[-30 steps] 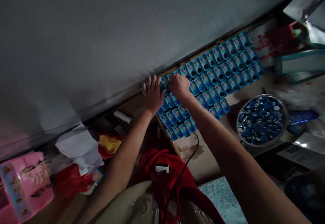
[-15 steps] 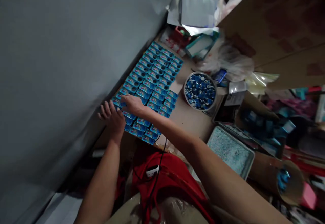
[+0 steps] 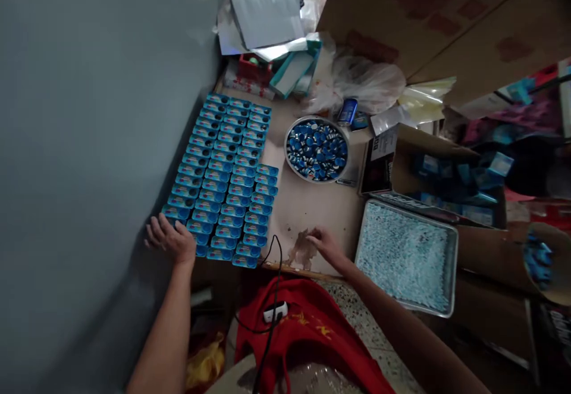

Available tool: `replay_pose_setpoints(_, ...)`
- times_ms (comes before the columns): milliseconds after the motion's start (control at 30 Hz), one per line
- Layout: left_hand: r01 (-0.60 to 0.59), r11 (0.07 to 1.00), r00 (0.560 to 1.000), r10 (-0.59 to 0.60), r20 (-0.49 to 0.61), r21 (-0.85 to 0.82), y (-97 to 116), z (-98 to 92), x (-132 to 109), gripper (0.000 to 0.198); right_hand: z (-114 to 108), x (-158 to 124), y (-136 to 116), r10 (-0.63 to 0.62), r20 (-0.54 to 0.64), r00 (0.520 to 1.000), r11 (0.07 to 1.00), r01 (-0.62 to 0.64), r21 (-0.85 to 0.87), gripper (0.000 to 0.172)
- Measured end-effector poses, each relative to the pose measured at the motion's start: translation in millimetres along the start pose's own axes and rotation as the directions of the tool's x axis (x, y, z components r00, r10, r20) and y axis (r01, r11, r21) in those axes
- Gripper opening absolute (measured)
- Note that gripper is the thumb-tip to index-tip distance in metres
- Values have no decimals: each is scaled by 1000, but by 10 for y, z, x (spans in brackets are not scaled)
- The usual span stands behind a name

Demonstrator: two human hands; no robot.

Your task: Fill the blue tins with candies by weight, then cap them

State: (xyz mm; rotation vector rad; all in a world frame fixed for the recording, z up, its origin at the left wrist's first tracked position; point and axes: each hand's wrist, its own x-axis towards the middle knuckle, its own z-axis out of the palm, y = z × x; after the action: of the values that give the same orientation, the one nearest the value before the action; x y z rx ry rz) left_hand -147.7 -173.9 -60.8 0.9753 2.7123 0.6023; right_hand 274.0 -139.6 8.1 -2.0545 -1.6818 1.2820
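Observation:
Rows of small blue printed packs (image 3: 218,188) cover the left side of the table, lying close together. Dark round spots show on the farther packs, blue round ones on many nearer ones. My left hand (image 3: 172,240) rests at the near left corner of the rows, fingers spread, covering part of some packs. Over the bare tabletop right of the packs is my right hand (image 3: 325,246), its fingers loosely bent and slightly apart, with nothing visible in it. Beyond it stands a round metal bowl (image 3: 288,159) filled with small blue and silvery round pieces.
A metal tray (image 3: 452,275) of pale teal bits lies at the right, beside an open carton (image 3: 410,144) holding blue packets. Plastic bags (image 3: 370,81), a blue can (image 3: 347,112) and a teal box (image 3: 292,72) crowd the back. A grey wall (image 3: 89,114) borders the left. A black cable (image 3: 280,263) crosses the front edge.
My right hand has left the packs beside my left hand and moved right, over the bare tabletop. My left hand stays at the left edge of the packs. The view has turned and shifted.

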Motion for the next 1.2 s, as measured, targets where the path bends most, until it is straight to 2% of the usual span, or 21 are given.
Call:
replay_pose_setpoints(67,31,998,1000,-31,-4,-47,115,-92,-5,66,-12,-4,125,-28,7,1000,1000,28,12,10)
replay_pose_setpoints(133,46,985,998,-53,-35,-168,354,-178,-50,64,-124,122,200,-58,-15,998,998,58,8,8)
replay_pose_setpoints(200,3,961,997,-23,-68,-275,771,-199,-144,53,-354,390,223,-74,-72,995,997,73,-8,9)
replay_pose_setpoints(267,-50,927,999,51,-6,-372,1377,-97,-275,32,-670,780,170,-78,-153,985,997,73,-39,12)
replay_pose_setpoints(300,-65,886,991,113,76,-459,1739,6,-345,27,-842,1007,106,-87,-188,978,995,77,-59,18)
replay_pose_setpoints(333,32,744,959,166,231,-667,2124,142,-412,22,-1011,1245,15,-97,-225,969,994,81,-76,24)
replay_pose_setpoints(367,70,683,914,247,321,-727,2516,304,-472,20,-1169,1488,-101,-134,-252,958,988,110,-108,29)
replay_pose_setpoints(433,126,629,836,348,423,-767,3253,671,-558,25,-1423,1964,-381,-330,-246,911,915,246,-320,33)
replay_pose_setpoints(467,202,606,803,347,484,-769,3564,855,-583,24,-1509,2189,-528,-393,-218,893,889,309,-339,36)
replay_pose_setpoints(500,423,535,758,233,609,-731,3821,1027,-596,22,-1565,2399,-665,-429,-194,882,872,349,-343,38)
replay_pose_setpoints(533,578,468,712,112,694,-669,4017,1178,-598,19,-1591,2591,-783,-461,-171,871,855,385,-347,39)
replay_pose_setpoints(567,641,434,683,52,728,-633,4150,1305,-590,17,-1588,2762,-874,-486,-146,862,842,416,-344,39)
replay_pose_setpoints(600,694,398,656,-8,754,-600,4225,1405,-575,17,-1562,2909,-934,-506,-119,854,828,444,-342,37)
replay_pose_setpoints(633,709,389,651,-38,758,-589,4252,1479,-554,19,-1516,3030,-962,-523,-93,847,816,467,-341,35)
replay_pose_setpoints(700,723,379,642,-62,764,-577,4210,1565,-502,26,-1386,3195,-938,-541,-60,839,801,493,-341,32)
replay_pose_setpoints(800,770,336,597,-77,799,-543,4092,1623,-425,40,-1161,3287,-808,-531,-69,844,806,478,-348,34)
replay_pose_setpoints(900,806,274,558,-60,827,-524,4064,1698,-374,44,-959,3292,-729,-486,-114,866,834,421,-356,31)
replay_pose_setpoints(1000,831,211,537,-58,842,-515,4134,1806,-349,37,-797,3261,-726,-442,-143,886,861,374,-345,28)
replay_pose_setpoints(1100,847,153,521,-52,852,-508,4235,1914,-328,39,-698,3166,-715,-455,-114,883,860,403,-313,30)
replay_pose_setpoints(1200,842,91,535,-25,844,-532,4295,1994,-302,43,-688,3015,-669,-513,-79,855,836,476,-271,26)
